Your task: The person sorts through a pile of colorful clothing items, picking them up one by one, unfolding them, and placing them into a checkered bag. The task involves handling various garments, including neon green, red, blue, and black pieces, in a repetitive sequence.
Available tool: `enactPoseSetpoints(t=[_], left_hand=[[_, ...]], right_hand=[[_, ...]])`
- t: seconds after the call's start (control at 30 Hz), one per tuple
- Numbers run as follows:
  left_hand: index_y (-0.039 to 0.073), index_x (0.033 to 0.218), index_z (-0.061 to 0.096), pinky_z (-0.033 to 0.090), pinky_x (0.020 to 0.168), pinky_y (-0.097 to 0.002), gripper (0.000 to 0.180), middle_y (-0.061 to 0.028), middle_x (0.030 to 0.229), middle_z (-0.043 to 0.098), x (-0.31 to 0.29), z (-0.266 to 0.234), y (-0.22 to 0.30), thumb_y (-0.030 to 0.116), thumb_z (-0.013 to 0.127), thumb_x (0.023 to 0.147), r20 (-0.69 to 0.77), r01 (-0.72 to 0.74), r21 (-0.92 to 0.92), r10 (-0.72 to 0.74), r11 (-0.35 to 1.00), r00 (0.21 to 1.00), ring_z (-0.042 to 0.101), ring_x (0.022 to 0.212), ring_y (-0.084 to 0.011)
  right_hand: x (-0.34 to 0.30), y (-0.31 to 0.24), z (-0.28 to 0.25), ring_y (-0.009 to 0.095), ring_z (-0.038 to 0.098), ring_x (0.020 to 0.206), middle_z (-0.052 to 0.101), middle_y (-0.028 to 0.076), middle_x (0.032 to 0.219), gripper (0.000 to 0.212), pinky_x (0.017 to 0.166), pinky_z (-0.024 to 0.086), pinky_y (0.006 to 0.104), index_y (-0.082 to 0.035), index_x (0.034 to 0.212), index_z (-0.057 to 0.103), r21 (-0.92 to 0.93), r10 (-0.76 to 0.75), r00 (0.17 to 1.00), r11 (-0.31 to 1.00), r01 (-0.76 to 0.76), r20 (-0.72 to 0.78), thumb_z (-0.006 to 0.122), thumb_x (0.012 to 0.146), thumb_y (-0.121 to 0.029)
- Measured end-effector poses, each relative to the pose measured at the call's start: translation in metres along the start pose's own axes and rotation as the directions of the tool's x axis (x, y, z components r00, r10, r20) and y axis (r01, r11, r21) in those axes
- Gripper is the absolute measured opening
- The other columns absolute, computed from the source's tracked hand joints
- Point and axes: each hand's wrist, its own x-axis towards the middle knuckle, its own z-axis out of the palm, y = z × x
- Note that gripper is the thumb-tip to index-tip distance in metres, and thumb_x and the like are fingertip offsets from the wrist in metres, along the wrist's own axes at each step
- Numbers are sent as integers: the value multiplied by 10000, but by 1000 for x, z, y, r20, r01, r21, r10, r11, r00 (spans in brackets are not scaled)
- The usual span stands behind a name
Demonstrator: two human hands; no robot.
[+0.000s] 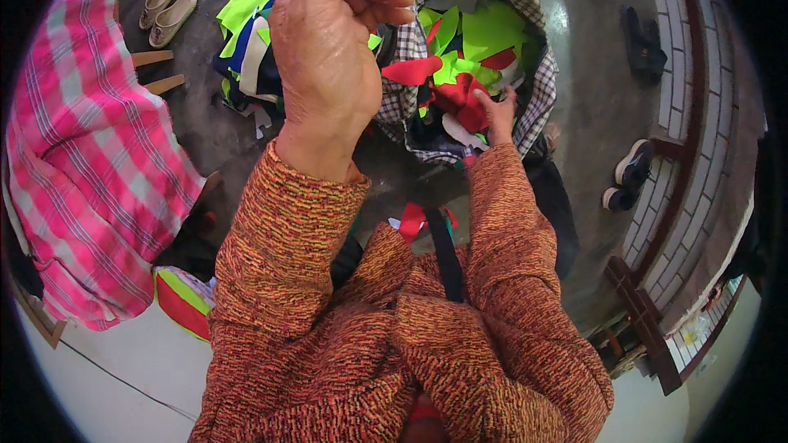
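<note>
My left hand (332, 49) is raised close to the camera, fingers loosely bent toward the right, and nothing shows in it. Behind it, partly covered, lies a heap of cloth scraps (246, 41) in neon yellow, dark blue and white. My right hand (499, 115) reaches into a checked cloth bag (538, 94) with its mouth wide apart. Thumb and fingers there close on the edge of a red fabric scrap (464, 102). Around it in the bag are neon yellow-green scraps (492, 33), with another red piece (410, 71) hanging over the left rim.
At the left a pink plaid cloth (98, 148) covers furniture with wooden legs. Beige shoes (170, 12) stand beside it. Dark shoes (632, 168) lie at the right, near a tiled, brick-patterned edge (669, 74). A red and black strip (443, 250) lies near my lap.
</note>
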Motion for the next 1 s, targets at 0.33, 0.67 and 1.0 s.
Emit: enactPoseSetpoints(t=[0.33, 0.67, 1.0], left_hand=[[49, 734, 536, 489, 626, -319, 329, -107, 736, 612, -12, 24, 14, 319, 492, 916, -103, 4, -15, -5, 1000, 995, 581, 645, -193], [54, 726, 524, 480, 632, -318, 328, -104, 729, 605, -11, 22, 16, 314, 479, 921, -132, 19, 9, -18, 1000, 991, 573, 655, -191], [77, 734, 522, 474, 639, -322, 311, -95, 729, 603, -13, 28, 14, 318, 467, 922, -109, 66, 25, -63, 998, 992, 563, 640, -186]], right_hand=[[-43, -16, 33, 420, 454, 1142, 401, 191, 1319, 834, 894, 413, 483, -200, 1333, 354, -319, 34, 922, 943, 98, 385, 783, 619, -165], [-49, -35, 18, 318, 565, 905, 542, 72, 1083, 405, 780, 465, 423, -161, 980, 595, -59, -559, 754, 789, 611, 345, 678, 622, 7], [-51, -112, 49, 333, 618, 917, 627, 174, 980, 775, 758, 487, 349, -222, 1340, 347, -30, -343, 805, 913, 407, 484, 641, 675, 47]])
